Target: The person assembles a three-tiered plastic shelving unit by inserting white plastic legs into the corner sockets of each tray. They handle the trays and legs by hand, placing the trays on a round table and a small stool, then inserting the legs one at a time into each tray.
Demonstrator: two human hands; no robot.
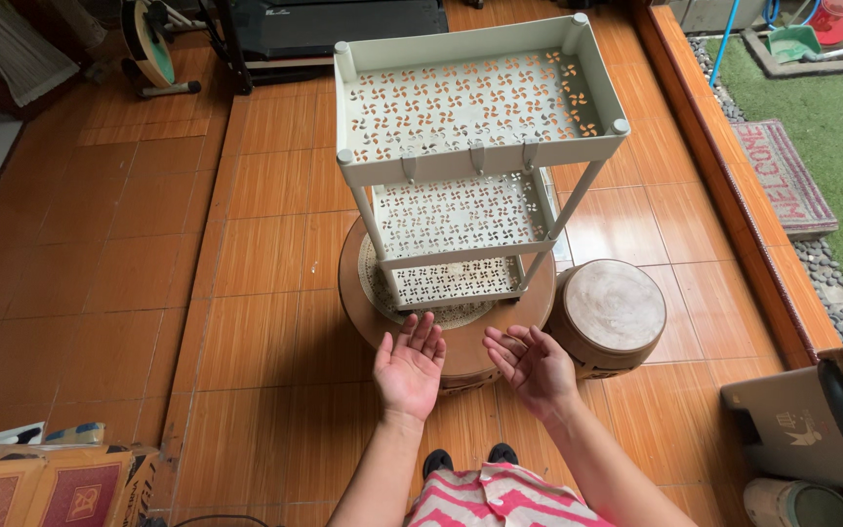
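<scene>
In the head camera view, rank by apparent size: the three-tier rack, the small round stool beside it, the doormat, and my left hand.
1. three-tier rack
2. small round stool
3. doormat, close to the stool, so unsure
4. left hand, enlarged by nearness

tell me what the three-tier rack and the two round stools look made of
The three-tier rack looks like painted sheet metal, matte cream, with punched pinwheel holes and thin tube legs; plastic is possible. The larger round stool beneath it and the smaller round stool look like brown wood with dull, worn tops.
</scene>
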